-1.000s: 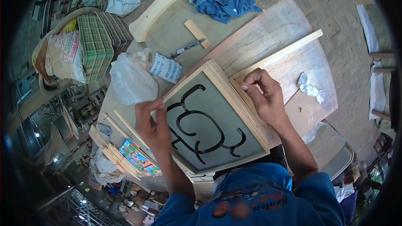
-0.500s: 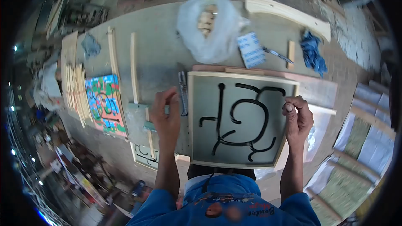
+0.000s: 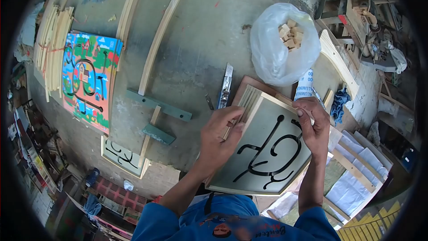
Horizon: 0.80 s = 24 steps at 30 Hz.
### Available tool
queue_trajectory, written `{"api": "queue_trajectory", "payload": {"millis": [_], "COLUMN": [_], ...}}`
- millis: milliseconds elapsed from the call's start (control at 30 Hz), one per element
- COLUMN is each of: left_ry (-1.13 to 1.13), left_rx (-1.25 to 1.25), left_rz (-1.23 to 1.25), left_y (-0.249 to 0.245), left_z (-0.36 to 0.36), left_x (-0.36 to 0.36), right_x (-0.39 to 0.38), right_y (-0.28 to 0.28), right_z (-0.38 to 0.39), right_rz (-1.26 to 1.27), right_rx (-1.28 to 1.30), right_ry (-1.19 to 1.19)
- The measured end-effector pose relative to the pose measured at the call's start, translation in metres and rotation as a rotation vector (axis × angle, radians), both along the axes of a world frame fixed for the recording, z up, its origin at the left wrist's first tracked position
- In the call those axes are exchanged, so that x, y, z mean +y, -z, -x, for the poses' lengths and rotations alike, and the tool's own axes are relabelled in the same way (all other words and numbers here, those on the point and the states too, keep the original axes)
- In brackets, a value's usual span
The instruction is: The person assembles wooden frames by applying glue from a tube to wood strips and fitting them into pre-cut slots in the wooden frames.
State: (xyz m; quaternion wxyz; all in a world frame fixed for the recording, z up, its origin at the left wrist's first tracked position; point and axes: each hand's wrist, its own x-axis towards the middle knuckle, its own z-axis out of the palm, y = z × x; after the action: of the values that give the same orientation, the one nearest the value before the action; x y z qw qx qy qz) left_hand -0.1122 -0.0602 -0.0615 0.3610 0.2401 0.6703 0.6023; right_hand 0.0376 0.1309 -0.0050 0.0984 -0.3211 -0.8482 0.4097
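A framed board with black curved grooves on a grey-green face sits tilted in front of my body. Along its left side several pale wooden frame edges show, close together. My left hand is curled around that left side, with thumb and fingers at the wood. At the upper right edge, my right hand grips the board, its thumb over the face and its other fingers partly hidden. A utility knife lies just beyond the left hand. Under the board's far edge a brown wooden piece shows.
A plastic bag of small wooden blocks stands at the back. Colourful printed boards and thin wooden strips lie at left. Green bars, a long strip and a dark blue cloth are also on the table.
My view has swung left. Both hands, held above the board's sides before, now touch its edges. The board has turned and tilted, so the edges on its left side show.
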Motion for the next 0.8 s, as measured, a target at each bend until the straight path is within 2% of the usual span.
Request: {"api": "queue_trajectory", "payload": {"millis": [167, 233, 533, 800], "left_ry": [0.005, 0.019, 0.016, 0.014], "left_rx": [-0.058, 0.037, 0.166, 0.2], "left_rz": [-0.035, -0.074, -0.116, -0.154], "left_y": [0.006, 0.007, 0.013, 0.015], "left_z": [-0.003, -0.002, 0.0, -0.002], "left_x": [0.0, 0.0, -0.001, -0.003], "right_x": [0.0, 0.0, -0.001, -0.006], "right_y": [0.006, 0.007, 0.011, 0.009], "right_z": [0.015, 0.018, 0.02, 0.023], "right_rz": [0.006, 0.007, 0.055, 0.055], "right_rx": [-0.064, -0.085, -0.142, -0.137], "right_ry": [-0.069, -0.086, -0.082, -0.066]}}
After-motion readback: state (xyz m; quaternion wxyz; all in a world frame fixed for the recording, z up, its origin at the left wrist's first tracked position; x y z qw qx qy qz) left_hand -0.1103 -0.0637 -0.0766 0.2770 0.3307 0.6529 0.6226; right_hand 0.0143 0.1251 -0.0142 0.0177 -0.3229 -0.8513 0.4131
